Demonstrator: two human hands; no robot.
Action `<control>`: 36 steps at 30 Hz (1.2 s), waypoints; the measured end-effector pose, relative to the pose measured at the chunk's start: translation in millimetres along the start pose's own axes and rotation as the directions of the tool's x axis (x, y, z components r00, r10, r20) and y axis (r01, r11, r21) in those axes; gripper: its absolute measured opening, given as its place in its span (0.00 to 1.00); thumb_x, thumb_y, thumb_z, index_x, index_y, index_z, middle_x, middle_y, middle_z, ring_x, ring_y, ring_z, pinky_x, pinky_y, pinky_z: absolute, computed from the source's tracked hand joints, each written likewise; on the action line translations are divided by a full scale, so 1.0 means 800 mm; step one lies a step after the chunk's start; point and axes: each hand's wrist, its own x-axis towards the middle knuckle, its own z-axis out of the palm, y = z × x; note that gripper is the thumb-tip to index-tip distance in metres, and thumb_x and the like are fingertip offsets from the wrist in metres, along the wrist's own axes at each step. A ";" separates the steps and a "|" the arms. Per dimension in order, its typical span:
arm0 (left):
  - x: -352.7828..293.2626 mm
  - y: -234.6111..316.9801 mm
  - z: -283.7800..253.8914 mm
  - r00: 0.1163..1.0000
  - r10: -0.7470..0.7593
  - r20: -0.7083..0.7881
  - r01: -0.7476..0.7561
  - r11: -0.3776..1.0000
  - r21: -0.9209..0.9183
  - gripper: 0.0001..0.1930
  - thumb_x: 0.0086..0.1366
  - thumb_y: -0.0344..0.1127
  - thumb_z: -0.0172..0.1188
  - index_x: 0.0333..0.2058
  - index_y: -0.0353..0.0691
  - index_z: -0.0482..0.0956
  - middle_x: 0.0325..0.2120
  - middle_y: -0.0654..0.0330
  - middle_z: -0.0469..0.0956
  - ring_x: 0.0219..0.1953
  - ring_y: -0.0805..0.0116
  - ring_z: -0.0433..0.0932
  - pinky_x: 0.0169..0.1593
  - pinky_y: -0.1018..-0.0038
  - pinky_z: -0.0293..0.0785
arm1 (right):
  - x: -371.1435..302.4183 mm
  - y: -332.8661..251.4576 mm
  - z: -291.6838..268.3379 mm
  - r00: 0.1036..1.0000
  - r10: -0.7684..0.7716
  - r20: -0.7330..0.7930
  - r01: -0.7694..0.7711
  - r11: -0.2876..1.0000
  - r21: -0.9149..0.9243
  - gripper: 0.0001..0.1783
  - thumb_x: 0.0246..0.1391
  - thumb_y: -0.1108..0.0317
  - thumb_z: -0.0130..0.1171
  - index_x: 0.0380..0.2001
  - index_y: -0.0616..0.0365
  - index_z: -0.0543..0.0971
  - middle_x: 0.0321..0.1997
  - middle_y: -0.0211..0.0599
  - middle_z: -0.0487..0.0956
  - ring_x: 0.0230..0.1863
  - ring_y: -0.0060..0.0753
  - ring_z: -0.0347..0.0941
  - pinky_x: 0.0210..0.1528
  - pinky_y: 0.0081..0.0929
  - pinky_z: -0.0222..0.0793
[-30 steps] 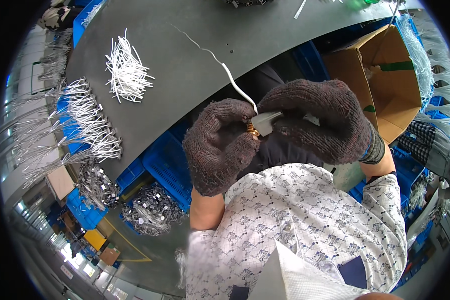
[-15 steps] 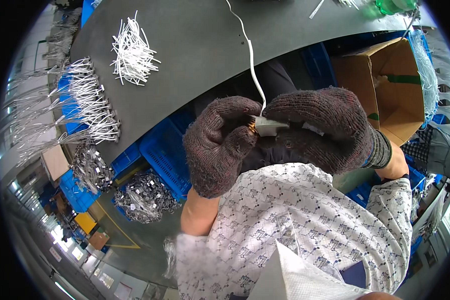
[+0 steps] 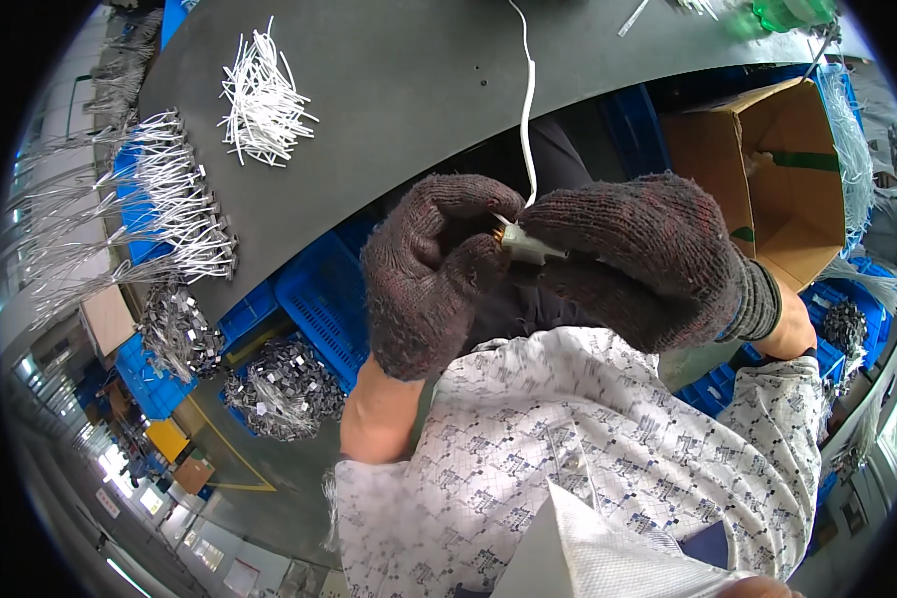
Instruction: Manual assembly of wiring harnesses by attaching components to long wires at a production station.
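My left hand (image 3: 424,274) and my right hand (image 3: 643,259), both in dark knitted gloves, meet above my lap at the table edge. Between them is a small pale block (image 3: 530,245) with brass-coloured bits at its left end. The right fingers and thumb are closed over the block's right part, hiding it. My left thumb and index finger pinch at the brass-coloured end, whose exact shape is covered by the glove. A white sleeved wire (image 3: 527,125) runs from the fingertips up across the table edge, thinner at its far end.
Short white tubes (image 3: 266,100) lie in a pile on the grey table (image 3: 389,80). White-ended wires (image 3: 179,194) hang along its left edge. Blue crates (image 3: 319,309) stand below, near heaped small parts (image 3: 284,394). An opened cardboard box (image 3: 708,149) is at right; a green bottle (image 3: 792,12) stands far right.
The pale block has tilted and shifted slightly left, with less of it showing. The white wire's upper part has swung right and now stands straighter. Both hands keep their grip.
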 end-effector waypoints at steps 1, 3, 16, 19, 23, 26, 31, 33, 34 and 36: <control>0.001 -0.003 -0.002 1.000 -0.002 0.001 0.002 1.000 0.000 0.18 0.66 0.42 0.68 0.45 0.33 0.82 0.40 0.59 0.83 0.40 0.73 0.80 0.47 0.76 0.77 | 0.000 0.000 0.000 1.000 0.003 0.002 -0.003 1.000 -0.012 0.21 0.51 0.72 0.71 0.48 0.66 0.81 0.39 0.46 0.86 0.34 0.43 0.86 0.34 0.33 0.82; 0.003 -0.008 -0.006 0.997 -0.076 0.031 0.080 0.981 -0.179 0.15 0.64 0.36 0.70 0.46 0.34 0.82 0.38 0.58 0.84 0.39 0.73 0.81 0.45 0.76 0.78 | -0.004 0.003 0.000 1.000 0.001 -0.007 -0.001 0.999 -0.034 0.21 0.51 0.72 0.71 0.49 0.66 0.80 0.39 0.47 0.86 0.35 0.44 0.86 0.35 0.33 0.82; 0.027 -0.024 0.055 0.937 0.254 -0.238 -0.140 0.901 0.411 0.12 0.66 0.26 0.64 0.48 0.35 0.84 0.42 0.52 0.86 0.43 0.65 0.85 0.50 0.71 0.79 | -0.020 0.033 0.019 0.937 0.338 -0.086 -0.346 0.933 -0.104 0.26 0.54 0.79 0.66 0.57 0.64 0.73 0.45 0.46 0.85 0.44 0.42 0.86 0.44 0.30 0.84; 0.028 -0.032 0.058 0.924 0.301 -0.236 -0.171 0.878 0.448 0.12 0.67 0.26 0.62 0.49 0.33 0.84 0.42 0.54 0.85 0.44 0.67 0.83 0.51 0.72 0.77 | -0.011 0.022 0.028 0.935 0.314 -0.162 -0.349 0.896 -0.275 0.30 0.52 0.76 0.69 0.59 0.61 0.73 0.45 0.46 0.84 0.46 0.45 0.85 0.46 0.32 0.83; 0.037 -0.043 0.047 0.931 0.260 -0.256 -0.130 0.892 0.432 0.12 0.72 0.31 0.58 0.49 0.33 0.83 0.43 0.52 0.85 0.45 0.64 0.84 0.53 0.69 0.77 | -0.016 0.053 0.046 0.950 0.247 -0.193 -0.304 0.879 -0.369 0.38 0.49 0.74 0.72 0.64 0.58 0.70 0.45 0.48 0.84 0.45 0.49 0.84 0.45 0.35 0.81; 0.053 -0.041 0.033 0.942 0.006 -0.335 0.003 1.000 0.027 0.13 0.74 0.36 0.57 0.47 0.33 0.83 0.42 0.55 0.85 0.44 0.65 0.84 0.52 0.69 0.77 | -0.019 0.079 0.050 0.958 0.198 -0.206 -0.257 0.913 -0.317 0.41 0.51 0.71 0.70 0.67 0.58 0.65 0.44 0.49 0.83 0.41 0.52 0.83 0.42 0.37 0.80; 0.064 -0.080 -0.003 0.958 -0.208 -0.199 0.125 0.924 -0.361 0.13 0.71 0.40 0.63 0.41 0.35 0.84 0.36 0.63 0.84 0.38 0.75 0.80 0.47 0.75 0.75 | -0.024 0.090 0.080 0.982 0.069 -0.178 -0.132 0.917 -0.376 0.37 0.58 0.69 0.62 0.68 0.64 0.62 0.44 0.49 0.83 0.39 0.53 0.83 0.40 0.39 0.79; 0.062 -0.080 -0.006 0.970 -0.199 -0.136 0.184 0.976 -0.114 0.13 0.69 0.42 0.65 0.36 0.36 0.85 0.31 0.66 0.82 0.35 0.79 0.77 0.43 0.78 0.73 | -0.029 0.090 0.082 0.980 0.104 -0.168 -0.162 0.907 -0.388 0.37 0.57 0.70 0.63 0.68 0.65 0.63 0.44 0.49 0.83 0.39 0.53 0.83 0.40 0.39 0.79; 0.063 -0.081 -0.009 0.971 -0.197 -0.133 0.182 0.976 -0.117 0.13 0.69 0.42 0.65 0.36 0.36 0.85 0.31 0.66 0.82 0.35 0.79 0.77 0.43 0.78 0.73 | -0.031 0.089 0.084 0.976 0.144 -0.161 -0.198 0.896 -0.398 0.37 0.56 0.71 0.63 0.67 0.66 0.63 0.44 0.50 0.83 0.40 0.52 0.83 0.40 0.40 0.79; 0.073 -0.086 -0.018 0.951 -0.299 -0.081 0.296 0.954 -0.047 0.13 0.68 0.41 0.67 0.35 0.35 0.86 0.29 0.66 0.83 0.34 0.80 0.76 0.39 0.78 0.73 | -0.031 0.093 0.085 0.979 0.126 -0.161 -0.185 0.884 -0.429 0.37 0.56 0.71 0.63 0.67 0.66 0.63 0.45 0.50 0.83 0.40 0.52 0.83 0.40 0.40 0.80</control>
